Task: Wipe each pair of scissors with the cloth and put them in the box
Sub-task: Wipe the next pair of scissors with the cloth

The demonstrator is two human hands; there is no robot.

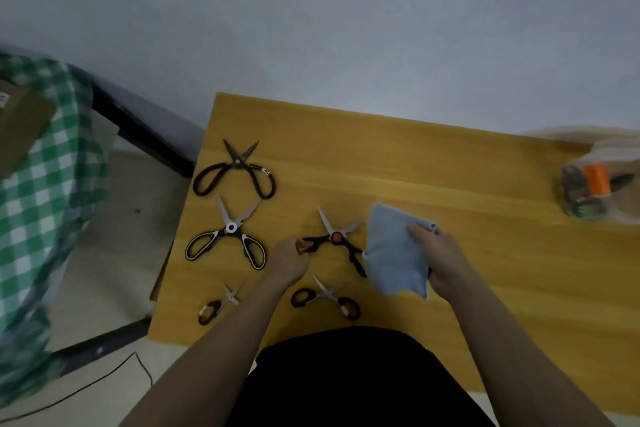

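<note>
My left hand (289,258) pinches one handle loop of the red-pivot scissors (337,239), which lie spread open on the table (450,166) between my two hands. My right hand (440,255) grips the blue cloth (393,251), fingers curled round its upper edge; the cloth hangs down over the scissors' other handle and touches it. Beyond my left hand, toward the far left corner of the table, lie the black scissors (235,170), and just nearer, the white-pivot scissors (228,236), both open. Close to my left forearm sit the small scissors (218,303); between my forearms, just below the pinched pair, lie the copper-handled scissors (327,298). Well off past my right hand, at the table's far right edge, sits a clear box (595,194) with something orange inside; I cannot tell its contents clearly.
</note>
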